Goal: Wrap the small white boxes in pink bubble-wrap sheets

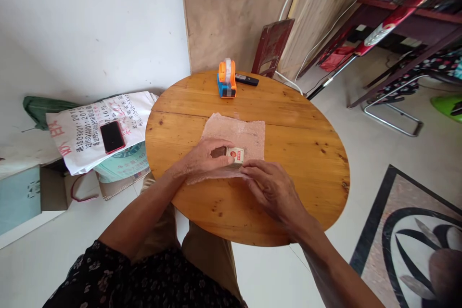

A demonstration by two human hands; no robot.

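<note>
A small cream box (236, 155) with a red label lies on a sheet of pinkish bubble wrap (249, 130), which is spread over the round wooden table (306, 154). The thumb and fingers of my left hand (205, 156) are closed around the box from its left side. At the lower right of the box, my right hand (270, 183) has its fingers bent together at the near edge of the wrap. The fingertips seem to pinch that edge, though the fingers partly hide it.
Toward the table's far side stands an orange and blue tape dispenser (226, 79), with a black remote-like object (247, 80) beside it. Left of the table, a phone (112, 136) lies on white sacks (86, 125). A chair (272, 45) and a fan pole (375, 38) stand beyond.
</note>
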